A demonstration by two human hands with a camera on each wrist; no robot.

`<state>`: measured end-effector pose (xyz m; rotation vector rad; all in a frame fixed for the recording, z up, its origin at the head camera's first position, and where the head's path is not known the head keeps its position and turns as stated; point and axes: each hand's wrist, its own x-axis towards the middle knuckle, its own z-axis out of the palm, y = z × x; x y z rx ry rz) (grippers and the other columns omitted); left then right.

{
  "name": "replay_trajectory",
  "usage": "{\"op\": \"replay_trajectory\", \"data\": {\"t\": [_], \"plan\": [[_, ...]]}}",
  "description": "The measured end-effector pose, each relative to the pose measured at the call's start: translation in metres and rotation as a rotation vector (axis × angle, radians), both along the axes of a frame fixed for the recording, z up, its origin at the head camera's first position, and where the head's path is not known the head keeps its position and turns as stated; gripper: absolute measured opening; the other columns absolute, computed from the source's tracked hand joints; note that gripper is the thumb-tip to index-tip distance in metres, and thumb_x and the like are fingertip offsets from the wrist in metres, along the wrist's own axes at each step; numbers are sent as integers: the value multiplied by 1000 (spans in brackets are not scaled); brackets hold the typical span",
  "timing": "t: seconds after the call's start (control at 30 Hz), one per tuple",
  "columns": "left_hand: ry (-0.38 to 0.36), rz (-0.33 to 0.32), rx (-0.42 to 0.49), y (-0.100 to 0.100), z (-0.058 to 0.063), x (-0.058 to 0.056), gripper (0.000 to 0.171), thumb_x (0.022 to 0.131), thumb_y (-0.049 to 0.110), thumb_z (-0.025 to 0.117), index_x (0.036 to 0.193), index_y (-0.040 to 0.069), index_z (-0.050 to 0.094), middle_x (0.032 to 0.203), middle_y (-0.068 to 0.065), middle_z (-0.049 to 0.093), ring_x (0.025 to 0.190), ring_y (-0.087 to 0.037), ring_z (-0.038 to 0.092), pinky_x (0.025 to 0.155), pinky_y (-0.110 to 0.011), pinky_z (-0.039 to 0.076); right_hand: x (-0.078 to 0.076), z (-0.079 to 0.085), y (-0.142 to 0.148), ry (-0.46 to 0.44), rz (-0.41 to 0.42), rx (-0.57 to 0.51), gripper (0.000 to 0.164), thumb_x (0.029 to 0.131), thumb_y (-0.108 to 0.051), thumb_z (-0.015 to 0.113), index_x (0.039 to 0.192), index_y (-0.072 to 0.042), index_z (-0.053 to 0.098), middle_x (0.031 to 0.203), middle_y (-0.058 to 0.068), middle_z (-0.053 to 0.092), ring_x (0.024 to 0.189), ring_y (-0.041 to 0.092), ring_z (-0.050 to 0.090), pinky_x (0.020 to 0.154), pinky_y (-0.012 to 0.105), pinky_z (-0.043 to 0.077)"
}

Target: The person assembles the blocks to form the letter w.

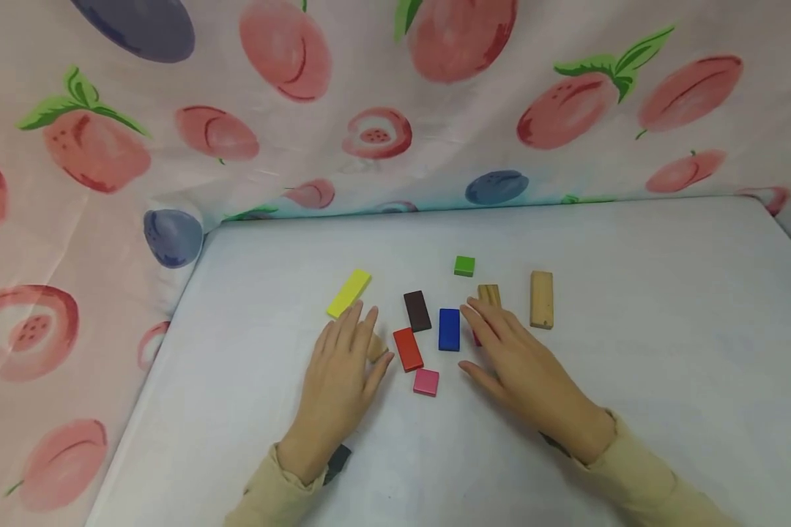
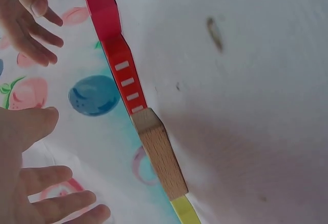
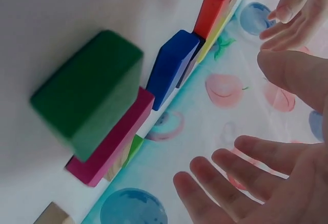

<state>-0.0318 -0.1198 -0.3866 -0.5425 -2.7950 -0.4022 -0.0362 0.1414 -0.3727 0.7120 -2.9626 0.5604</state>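
My left hand [image 1: 336,380] hovers with fingers extended over a plain wooden block [image 1: 376,349], partly hiding it. A yellow block [image 1: 348,293] lies just past its fingertips. To its right are a red block [image 1: 408,350], a pink square block [image 1: 425,382] and a dark brown block [image 1: 417,311]. My right hand [image 1: 527,366] is spread and holds nothing, its fingertips beside a blue block [image 1: 449,329]. It covers part of a striped wooden block [image 1: 490,293]. In the right wrist view, a dark green block [image 3: 92,90] and a magenta block [image 3: 115,142] stand near that hand.
A small green block [image 1: 464,266] lies farther back, and a long wooden block [image 1: 542,300] is to the right. The white tabletop [image 1: 666,329] meets a fruit-patterned cloth [image 1: 448,146] along its back and left edges.
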Motion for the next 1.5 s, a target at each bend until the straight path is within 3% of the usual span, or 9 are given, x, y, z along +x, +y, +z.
{"op": "replay_trajectory", "data": {"t": [0.27,0.6,0.9,1.5], "plan": [[17,3,36,-5,-2,-3,61,92,27,71,144,4,49,146,-16,50,132,-32,50,111,-48,41,-3,1,-12,0,29,-49,76,86,-31,79,147,-4,44,148,14,44,137,31,44,102,47,50],[-48,23,71,-8,0,-8,59,93,25,71,144,5,50,146,-15,51,134,-31,49,110,-48,43,-6,-1,-25,-43,45,-49,75,85,-29,80,147,-5,45,148,12,45,136,28,45,100,42,52],[-48,26,112,-13,-1,-14,51,93,22,70,139,5,55,143,-15,54,129,-33,54,106,-50,46,-11,-1,-37,-51,107,-97,72,85,-27,80,144,-4,47,143,10,49,129,24,49,98,36,54],[-29,53,131,-25,-2,-29,43,95,21,68,132,2,60,133,-18,60,122,-35,58,98,-51,51,-19,-1,-73,-195,147,-188,66,87,-22,78,143,-4,48,141,11,48,120,24,53,88,36,59]]}}
